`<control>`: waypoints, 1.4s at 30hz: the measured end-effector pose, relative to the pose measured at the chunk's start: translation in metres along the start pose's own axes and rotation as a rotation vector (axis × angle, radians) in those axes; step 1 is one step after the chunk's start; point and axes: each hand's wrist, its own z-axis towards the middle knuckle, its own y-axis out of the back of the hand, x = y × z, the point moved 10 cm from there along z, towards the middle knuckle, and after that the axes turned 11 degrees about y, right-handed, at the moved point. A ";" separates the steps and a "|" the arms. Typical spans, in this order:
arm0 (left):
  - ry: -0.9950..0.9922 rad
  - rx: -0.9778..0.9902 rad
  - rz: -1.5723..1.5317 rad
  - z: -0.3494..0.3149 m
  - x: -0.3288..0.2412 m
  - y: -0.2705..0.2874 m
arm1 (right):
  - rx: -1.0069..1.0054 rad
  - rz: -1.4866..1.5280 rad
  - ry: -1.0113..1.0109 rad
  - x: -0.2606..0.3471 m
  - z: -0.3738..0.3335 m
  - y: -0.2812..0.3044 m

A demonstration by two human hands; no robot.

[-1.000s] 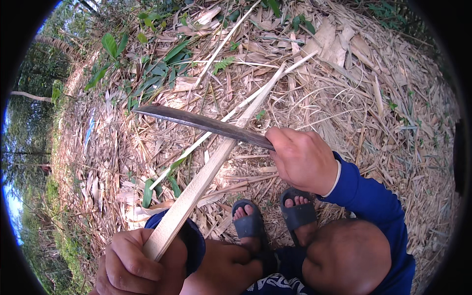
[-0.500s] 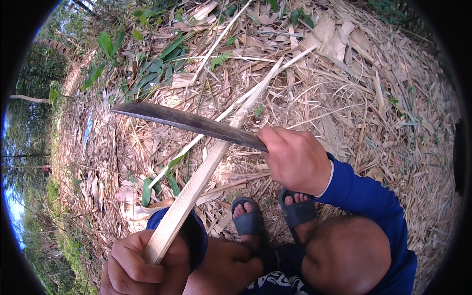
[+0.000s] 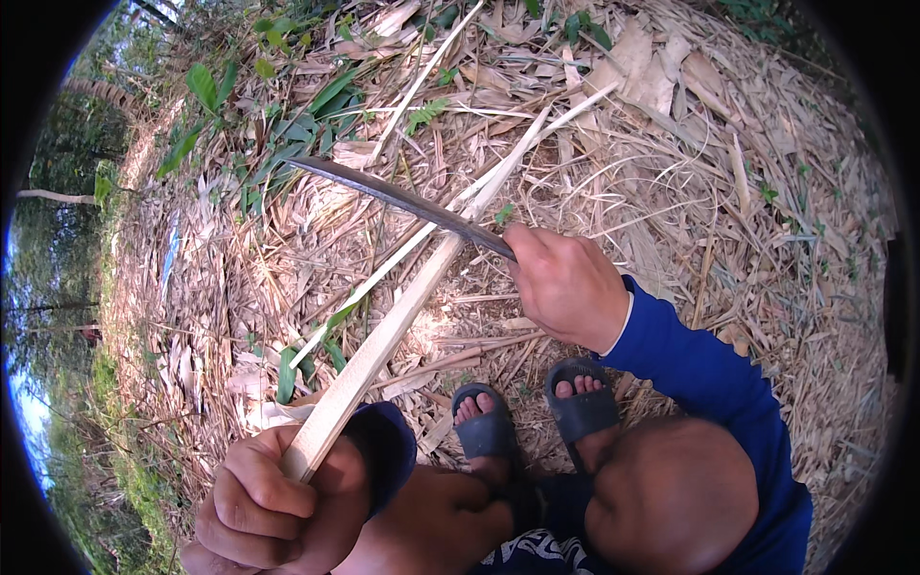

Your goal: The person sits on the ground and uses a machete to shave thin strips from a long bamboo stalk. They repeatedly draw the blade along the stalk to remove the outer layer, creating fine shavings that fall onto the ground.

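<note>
My left hand [image 3: 273, 508], low in the head view, is closed round the near end of a long pale wooden strip, likely split bamboo [image 3: 369, 350]. The strip slants away from me up to the right, and its far part narrows over the litter. My right hand [image 3: 565, 287] grips a machete, whose handle is hidden in my fist. Its dark, long blade [image 3: 393, 196] points up and left and lies across the strip around its middle, seen nearly edge-on. Whether the edge bites into the wood I cannot tell.
Dry leaves and shavings [image 3: 671, 201] cover the ground. Another thin pale strip [image 3: 383, 268] lies beneath the held one, and a further strip [image 3: 426, 81] lies beyond. My sandalled feet [image 3: 484, 422] and bent knee [image 3: 676, 498] are close below the blade. Green plants [image 3: 307, 125] grow at the far left.
My right hand has moved slightly away from me, and the machete has slid farther up the strip. The blade has turned from showing its flat to nearly edge-on. My left hand keeps its grip.
</note>
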 end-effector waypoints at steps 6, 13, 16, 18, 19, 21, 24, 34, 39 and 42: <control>0.035 -0.002 0.015 -0.005 0.005 0.003 | -0.017 -0.061 0.011 -0.012 -0.005 -0.005; 0.019 0.019 -0.026 -0.006 0.004 0.006 | -0.074 -0.029 0.106 0.010 -0.002 -0.001; 0.019 0.005 -0.051 -0.009 0.013 0.006 | 0.019 -0.091 -0.139 -0.050 -0.012 -0.017; -0.008 0.002 -0.014 0.002 -0.005 0.002 | 0.003 -0.038 -0.082 -0.027 0.000 -0.012; -0.014 -0.016 -0.012 0.000 -0.006 0.007 | 0.009 -0.005 -0.064 -0.015 -0.001 -0.008; -0.019 -0.031 -0.031 -0.001 -0.008 0.015 | -0.047 0.060 0.000 -0.001 -0.002 -0.005; -0.021 -0.053 -0.050 0.001 -0.010 0.012 | 0.038 -0.091 -0.153 -0.054 -0.004 -0.021; -0.031 -0.011 -0.051 0.011 -0.031 0.018 | 0.051 -0.094 -0.190 -0.075 -0.006 -0.027; -0.033 -0.017 0.028 0.013 -0.044 0.020 | -0.009 -0.178 -0.156 -0.113 0.001 -0.041; -0.006 -0.051 0.050 0.013 -0.065 0.045 | 0.012 -0.194 -0.174 -0.130 -0.003 -0.044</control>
